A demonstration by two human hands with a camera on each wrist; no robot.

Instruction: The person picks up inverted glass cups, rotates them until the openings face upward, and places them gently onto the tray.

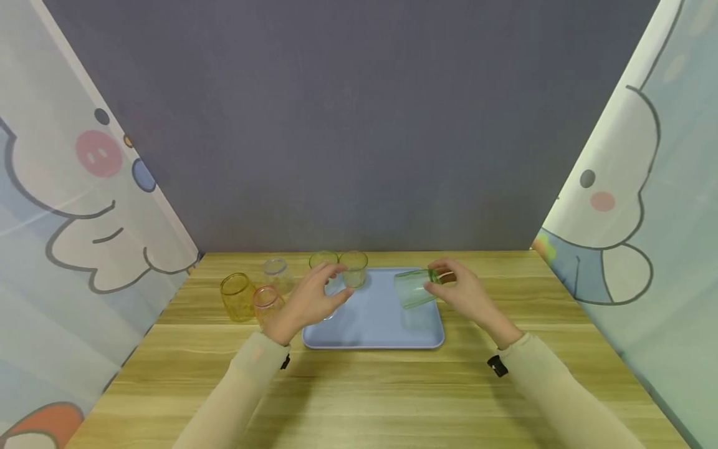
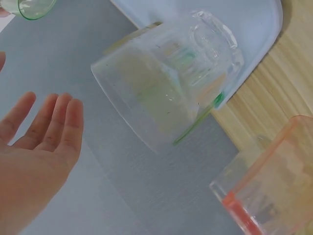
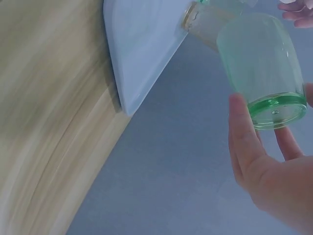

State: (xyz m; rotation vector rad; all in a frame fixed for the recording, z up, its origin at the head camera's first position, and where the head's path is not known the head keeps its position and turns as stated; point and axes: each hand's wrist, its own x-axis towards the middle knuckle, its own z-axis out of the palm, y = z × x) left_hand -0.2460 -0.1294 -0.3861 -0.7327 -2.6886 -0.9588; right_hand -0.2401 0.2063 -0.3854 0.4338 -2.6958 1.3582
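Note:
My right hand (image 1: 462, 290) grips a green glass (image 1: 415, 289) near its thick base, above the right part of the blue tray (image 1: 381, 340). That glass is tipped on its side, its mouth toward the left. In the right wrist view, fingers and thumb reach round the glass base (image 3: 276, 110). My left hand (image 1: 314, 299) is over the tray's left part, fingers spread and holding nothing. Beside it stands a clear glass (image 2: 146, 88) on the tray, mostly hidden by that hand in the head view. Farther back on the tray are a yellowish glass (image 1: 353, 271) and a green-rimmed glass (image 1: 323, 257).
Left of the tray, an amber glass (image 1: 237, 299), a pink-rimmed glass (image 1: 267, 302) and a clear glass with a bluish rim (image 1: 277, 271) stand on the wooden table (image 1: 381, 399). A grey panel (image 1: 359, 125) rises behind, with printed curtains (image 1: 662, 249) at both sides.

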